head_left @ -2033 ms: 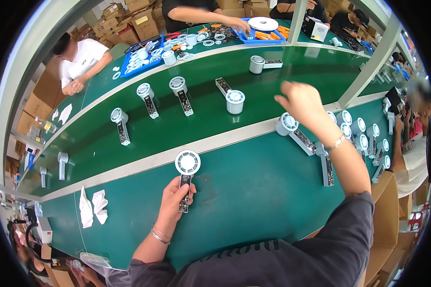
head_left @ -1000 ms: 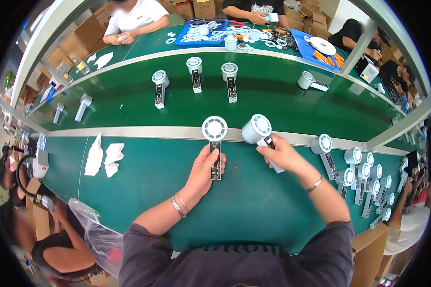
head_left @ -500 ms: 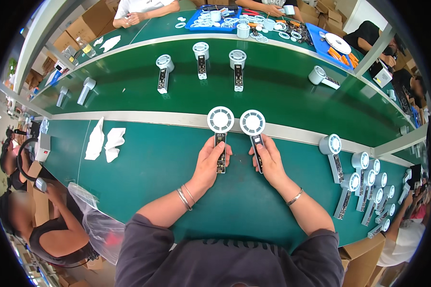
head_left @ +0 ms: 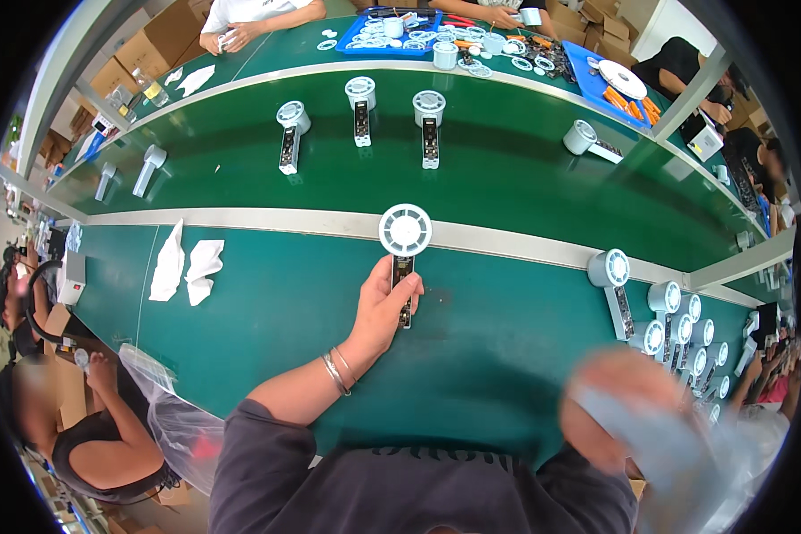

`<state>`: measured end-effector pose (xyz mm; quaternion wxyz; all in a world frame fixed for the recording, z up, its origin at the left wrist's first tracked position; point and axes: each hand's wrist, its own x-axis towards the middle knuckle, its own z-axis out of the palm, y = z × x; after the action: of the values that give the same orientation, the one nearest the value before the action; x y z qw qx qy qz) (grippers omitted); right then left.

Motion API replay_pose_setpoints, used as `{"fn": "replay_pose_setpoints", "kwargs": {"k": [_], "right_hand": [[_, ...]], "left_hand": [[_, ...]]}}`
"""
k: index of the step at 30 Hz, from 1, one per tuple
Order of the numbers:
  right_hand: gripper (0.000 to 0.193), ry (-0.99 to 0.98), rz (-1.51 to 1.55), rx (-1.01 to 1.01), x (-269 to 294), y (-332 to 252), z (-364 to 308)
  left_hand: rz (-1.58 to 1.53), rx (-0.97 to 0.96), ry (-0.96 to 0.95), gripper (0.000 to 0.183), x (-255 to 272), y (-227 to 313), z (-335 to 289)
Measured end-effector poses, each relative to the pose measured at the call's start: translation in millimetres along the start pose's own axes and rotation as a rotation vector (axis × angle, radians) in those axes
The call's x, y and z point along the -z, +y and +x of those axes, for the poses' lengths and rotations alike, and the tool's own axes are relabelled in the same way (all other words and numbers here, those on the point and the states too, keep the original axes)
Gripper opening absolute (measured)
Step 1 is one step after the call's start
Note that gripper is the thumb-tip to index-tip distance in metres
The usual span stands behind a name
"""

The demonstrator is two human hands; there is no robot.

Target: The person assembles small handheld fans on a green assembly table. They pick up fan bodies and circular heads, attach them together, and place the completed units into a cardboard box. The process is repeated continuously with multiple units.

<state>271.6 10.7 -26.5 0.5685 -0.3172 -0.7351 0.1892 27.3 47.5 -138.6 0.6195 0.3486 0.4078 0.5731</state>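
Left hand (head_left: 384,304) holds a small fan (head_left: 406,230) upright, round head away from the body, over the green table (head_left: 276,311); thumb laid across the front of the handle, fingers curled round it, closed on it. Right hand (head_left: 618,378) smeared at lower right, overlapped by a pale grey-blue blur (head_left: 654,432); cannot tell whether its fingers are spread or pinching, nor what the blur is. Done on the held piece, by the look of it: head has its ring of slots and white centre disc, and a circuit board (head_left: 401,267) sits in the handle. Left, as judged: handle front is open, no cover over the board. A cluster of similar fans (head_left: 652,336) lies at right, partly behind the blur, with one fan (head_left: 610,267) at its near-left edge, board bare too. On the green strip beyond the metal rail (head_left: 507,242), three more fans (head_left: 361,92) show open handles; two plain-handled fans (head_left: 154,158) lie far left, finished or merely turned over, unclear. The batch therefore reads as partway through, with no surely closed handle in sight.
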Motion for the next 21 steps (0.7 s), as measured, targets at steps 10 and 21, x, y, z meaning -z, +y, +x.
{"fn": "replay_pose_setpoints", "kwargs": {"k": [10, 21], "right_hand": [[0.045, -0.560, -0.027, -0.770, -6.9, 3.0, -31.8], [0.042, -0.543, -0.086, -0.800, 9.4, -8.1, -52.4]], "left_hand": [[0.062, -0.008, 0.015, 0.020, -2.2, -5.7, -1.4], [0.037, -0.013, 0.022, 0.026, 0.4, -5.4, 1.0]]}}
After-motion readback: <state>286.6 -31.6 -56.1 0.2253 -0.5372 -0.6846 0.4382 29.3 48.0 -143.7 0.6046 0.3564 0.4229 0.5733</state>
